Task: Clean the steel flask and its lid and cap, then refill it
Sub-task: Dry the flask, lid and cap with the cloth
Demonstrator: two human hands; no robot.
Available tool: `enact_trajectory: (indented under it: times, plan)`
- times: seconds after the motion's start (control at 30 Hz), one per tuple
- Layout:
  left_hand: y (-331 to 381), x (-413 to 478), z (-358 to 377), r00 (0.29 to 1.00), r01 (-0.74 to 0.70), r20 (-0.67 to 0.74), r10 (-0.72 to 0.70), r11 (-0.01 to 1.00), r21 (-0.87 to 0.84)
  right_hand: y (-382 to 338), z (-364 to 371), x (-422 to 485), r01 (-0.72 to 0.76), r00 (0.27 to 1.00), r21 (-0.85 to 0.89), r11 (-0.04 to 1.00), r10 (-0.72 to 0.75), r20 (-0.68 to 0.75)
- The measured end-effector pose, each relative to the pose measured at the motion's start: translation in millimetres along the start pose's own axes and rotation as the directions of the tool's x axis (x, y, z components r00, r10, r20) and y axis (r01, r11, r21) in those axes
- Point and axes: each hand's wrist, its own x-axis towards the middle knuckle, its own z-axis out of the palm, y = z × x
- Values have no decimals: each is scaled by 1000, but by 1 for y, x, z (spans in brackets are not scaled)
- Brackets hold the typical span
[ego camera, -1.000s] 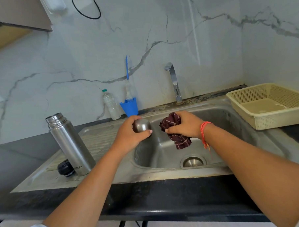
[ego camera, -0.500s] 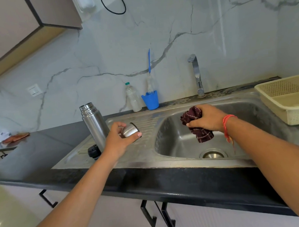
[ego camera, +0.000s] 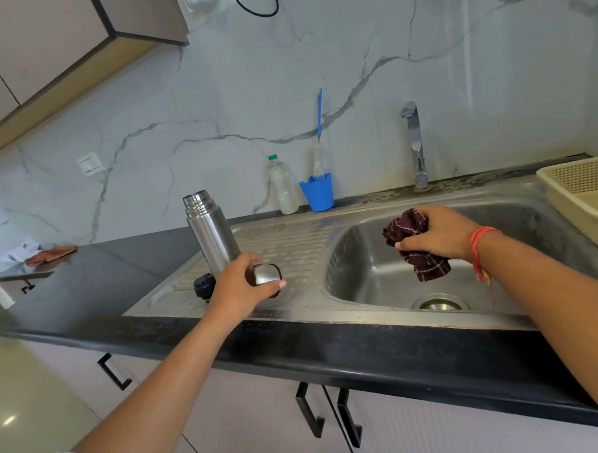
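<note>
The open steel flask [ego camera: 211,232] stands upright on the ribbed drainboard [ego camera: 291,243] left of the sink bowl. Its black lid [ego camera: 203,286] lies at the flask's foot, partly hidden by my left hand [ego camera: 237,287]. That hand grips the small steel cap [ego camera: 264,275] low over the drainboard, just right of the flask. My right hand [ego camera: 435,232] holds a bunched maroon cloth [ego camera: 413,243] above the sink bowl [ego camera: 368,274].
A tap [ego camera: 414,142] rises behind the bowl. A clear plastic bottle [ego camera: 282,185] and a blue cup with a brush [ego camera: 317,191] stand against the marble wall. A cream basket [ego camera: 584,196] sits at the right. Papers and a brown item [ego camera: 48,254] lie far left.
My left hand has carried the cap leftwards from over the bowl down to the drainboard beside the flask. The right hand stays over the bowl with the cloth. The view swung left.
</note>
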Motion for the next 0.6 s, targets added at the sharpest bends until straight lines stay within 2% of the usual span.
enact_trajectory:
  times: [0.13, 0.4, 0.6]
  plan:
    - [4, 3, 1, 999, 17, 32, -19, 998, 63, 0, -1, 0, 3, 1000, -31, 1000, -3, 0]
    - [14, 13, 7, 990, -84, 130, 52, 963, 257, 2, -1, 1, 4, 1000, -33, 999, -3, 15]
    - [17, 12, 13, 988, -71, 155, 28, 957, 281, 3, -2, 2, 8, 1000, -35, 999, -7, 19]
